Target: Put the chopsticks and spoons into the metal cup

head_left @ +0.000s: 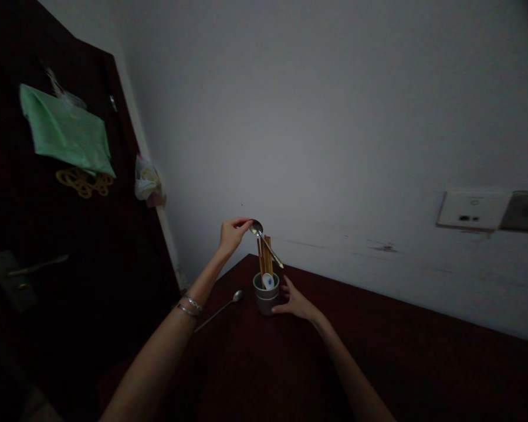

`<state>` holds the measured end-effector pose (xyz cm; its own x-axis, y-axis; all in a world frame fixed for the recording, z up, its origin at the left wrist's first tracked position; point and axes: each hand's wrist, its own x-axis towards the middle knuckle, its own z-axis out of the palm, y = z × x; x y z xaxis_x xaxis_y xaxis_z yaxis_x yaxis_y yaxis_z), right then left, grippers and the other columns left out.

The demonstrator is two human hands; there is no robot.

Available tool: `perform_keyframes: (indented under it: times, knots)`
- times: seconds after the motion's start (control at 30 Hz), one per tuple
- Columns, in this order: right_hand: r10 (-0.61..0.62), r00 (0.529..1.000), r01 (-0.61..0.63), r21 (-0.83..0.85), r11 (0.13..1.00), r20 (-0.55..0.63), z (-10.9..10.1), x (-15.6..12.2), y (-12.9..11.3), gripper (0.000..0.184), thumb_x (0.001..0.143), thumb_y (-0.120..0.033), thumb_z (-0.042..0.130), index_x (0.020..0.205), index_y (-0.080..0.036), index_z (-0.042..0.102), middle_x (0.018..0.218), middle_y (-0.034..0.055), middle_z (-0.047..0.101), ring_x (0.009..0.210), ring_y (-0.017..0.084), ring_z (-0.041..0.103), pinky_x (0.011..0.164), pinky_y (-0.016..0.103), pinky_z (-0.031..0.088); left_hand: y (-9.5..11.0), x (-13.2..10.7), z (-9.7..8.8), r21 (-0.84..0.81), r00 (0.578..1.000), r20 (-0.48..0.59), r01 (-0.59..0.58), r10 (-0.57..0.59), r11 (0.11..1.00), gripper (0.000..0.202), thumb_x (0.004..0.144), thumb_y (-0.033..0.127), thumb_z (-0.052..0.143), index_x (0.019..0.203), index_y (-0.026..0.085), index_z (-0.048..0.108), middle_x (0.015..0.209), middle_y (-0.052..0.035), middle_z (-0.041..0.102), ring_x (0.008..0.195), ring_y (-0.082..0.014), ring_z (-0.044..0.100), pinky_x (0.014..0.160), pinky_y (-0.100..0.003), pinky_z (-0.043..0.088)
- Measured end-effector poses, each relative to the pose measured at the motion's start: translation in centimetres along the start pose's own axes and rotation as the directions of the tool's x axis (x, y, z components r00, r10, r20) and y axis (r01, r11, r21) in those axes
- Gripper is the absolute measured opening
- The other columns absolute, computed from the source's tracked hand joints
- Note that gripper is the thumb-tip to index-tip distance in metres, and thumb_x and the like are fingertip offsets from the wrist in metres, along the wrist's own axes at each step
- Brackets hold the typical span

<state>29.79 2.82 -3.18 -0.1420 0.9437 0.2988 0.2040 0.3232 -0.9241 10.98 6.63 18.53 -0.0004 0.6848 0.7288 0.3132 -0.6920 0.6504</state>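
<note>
My left hand (232, 232) pinches a metal spoon (256, 227) by its bowl end, and the handle slants down to the right above a small round holder (266, 302). In that holder stand several wooden chopsticks (267, 258) and a white spoon (268, 281) with a blue mark. Beside its right side is my right hand (297, 303), fingers spread and curved, thumb at the front of the holder; I cannot tell how firmly it touches. A second metal spoon (237, 296), long-handled, lies on the table left of the holder.
The dark red table (334, 351) meets a grey-white wall (312, 117). Left is a dark door with a handle (37, 265) and a hanging green cloth (68, 129). A plastic bag (147, 180) hangs near the door frame. A socket plate (473, 210) sits on the right wall.
</note>
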Motion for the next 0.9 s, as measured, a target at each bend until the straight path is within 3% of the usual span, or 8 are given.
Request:
perform_keyframes:
  times: [0.1, 0.2, 0.27, 0.43, 0.5, 0.6, 0.73, 0.9]
  knots:
    - [0.152, 0.986, -0.151, -0.015, 0.988, 0.068, -3.3, 0.3, -2.0, 0.085, 0.043, -0.025, 0.078, 0.121, -0.013, 0.046, 0.108, 0.0163, 0.059, 0.089, 0.025, 0.06, 0.073, 0.039, 0.05, -0.1, -0.9, 0.3, -0.037, 0.997, 0.017, 0.081, -0.08, 0.996, 0.024, 0.064, 0.032, 0.062, 0.076, 0.013, 0.069, 0.069, -0.0043, 0.066, 0.058, -0.0117, 0.053, 0.055, -0.023, 0.041]
    - [0.07, 0.995, -0.07, 0.005, 0.998, -0.072, -6.2, 0.6, -5.4, 0.04, 0.063, -0.029, 0.065, 0.099, -0.013, 0.061, 0.09, 0.0102, 0.066, 0.078, 0.02, 0.063, 0.073, 0.036, 0.049, 0.3, -1.9, 0.8, -0.061, 0.984, 0.102, 0.154, -0.147, 0.986, 0.024, 0.063, 0.032, 0.063, 0.074, 0.012, 0.068, 0.065, -0.004, 0.065, 0.054, -0.0108, 0.052, 0.052, -0.023, 0.04]
    - [0.014, 0.99, -0.006, 0.059, 0.998, -0.14, -7.1, 0.4, -7.8, 0.032, 0.07, -0.032, 0.058, 0.097, -0.016, 0.062, 0.087, 0.0077, 0.066, 0.079, 0.019, 0.062, 0.07, 0.033, 0.05, 0.5, -2.9, 1.7, -0.071, 0.971, 0.169, 0.186, -0.172, 0.98, 0.023, 0.063, 0.032, 0.063, 0.072, 0.011, 0.068, 0.064, -0.0044, 0.065, 0.054, -0.0111, 0.052, 0.053, -0.023, 0.04]
    - [0.101, 0.977, -0.121, 0.097, 0.988, 0.19, -5.8, -0.7, -10.8, 0.029, 0.069, -0.039, 0.06, 0.088, -0.018, 0.064, 0.08, 0.0051, 0.067, 0.071, 0.017, 0.063, 0.055, 0.025, 0.048, -0.4, -5.6, 5.1, -0.046, 0.939, 0.215, 0.285, -0.269, 0.957, 0.02, 0.063, 0.028, 0.062, 0.071, 0.011, 0.068, 0.063, -0.0044, 0.065, 0.053, -0.0118, 0.054, 0.051, -0.022, 0.04]
    - [0.128, 0.957, -0.16, 0.106, 0.981, 0.261, -5.1, -0.9, -10.6, 0.027, 0.066, -0.039, 0.063, 0.081, -0.016, 0.064, 0.073, 0.0041, 0.066, 0.066, 0.015, 0.062, 0.052, 0.023, 0.047, -1.0, -6.5, 6.1, -0.03, 0.929, 0.204, 0.322, -0.31, 0.946, 0.022, 0.063, 0.029, 0.062, 0.073, 0.01, 0.068, 0.061, -0.0043, 0.064, 0.051, -0.0117, 0.054, 0.049, -0.022, 0.04]
    - [0.175, 0.954, -0.204, 0.096, 0.974, 0.244, -5.2, -0.8, -9.4, 0.029, 0.066, -0.04, 0.063, 0.077, -0.014, 0.063, 0.065, 0.0023, 0.063, 0.06, 0.012, 0.06, 0.053, 0.022, 0.047, -1.7, -7.3, 6.4, -0.042, 0.935, 0.207, 0.302, -0.288, 0.952, 0.026, 0.065, 0.03, 0.062, 0.08, 0.009, 0.067, 0.069, -0.0064, 0.066, 0.058, -0.0134, 0.058, 0.054, -0.023, 0.043]
    - [0.26, 0.957, -0.263, 0.005, 0.965, 0.132, -6.2, -0.4, -6.3, 0.03, 0.067, -0.04, 0.063, 0.08, -0.013, 0.063, 0.056, -0.0002, 0.059, 0.05, 0.009, 0.055, 0.048, 0.019, 0.044, -3.2, -8.1, 5.2, 0.071, 0.957, 0.194, 0.203, -0.214, 0.976, 0.029, 0.065, 0.031, 0.064, 0.086, 0.01, 0.067, 0.079, -0.0086, 0.067, 0.07, -0.0155, 0.06, 0.064, -0.025, 0.046]
    - [0.331, 0.943, -0.33, -0.279, 0.902, -0.047, -5.5, 0.1, -1.8, 0.019, 0.063, -0.03, 0.067, 0.059, -0.012, 0.061, 0.044, -0.0032, 0.051, 0.041, 0.007, 0.047, 0.041, 0.017, 0.036, -5.7, -9.5, 3.8, 0.227, 0.932, 0.296, 0.145, -0.21, 0.963, 0.021, 0.067, 0.029, 0.062, 0.081, 0.014, 0.068, 0.082, -0.0069, 0.068, 0.074, -0.0164, 0.061, 0.069, -0.026, 0.046]
